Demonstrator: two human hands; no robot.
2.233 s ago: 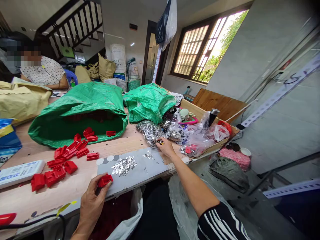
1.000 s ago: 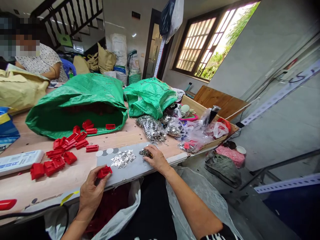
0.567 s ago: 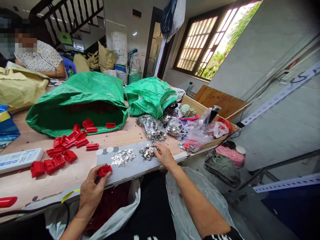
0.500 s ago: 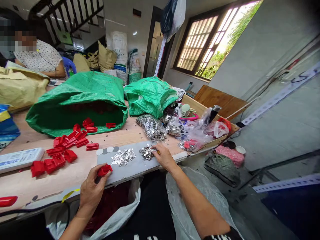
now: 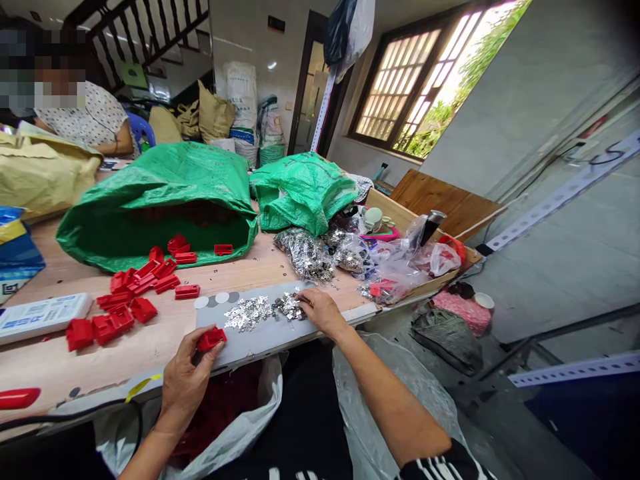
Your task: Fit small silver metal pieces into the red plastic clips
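Note:
My left hand (image 5: 186,368) grips a red plastic part (image 5: 209,339) between thumb and fingers at the near edge of a grey mat (image 5: 250,343). Over on the mat's right side, my right hand (image 5: 323,312) has its fingertips pinched together at a pile of small dark metal pieces (image 5: 288,307). Whatever those fingers hold is too small to make out. Just left of that pile lies a heap of shiny silver metal pieces (image 5: 247,315). Several more red plastic parts (image 5: 120,319) are scattered on the table to the left.
A green woven sack (image 5: 165,180) lies open behind the red parts, beside a second green sack (image 5: 305,190). Clear bags of metal pieces (image 5: 303,253) and a cluttered wooden tray (image 5: 463,261) stand right. A white box (image 5: 45,319) lies left. Across the table sits a person (image 5: 103,123).
My right hand's fingertips have shifted slightly left and the dark pieces are spread closer to the silver heap. My left hand still holds the red part. The view has shifted slightly.

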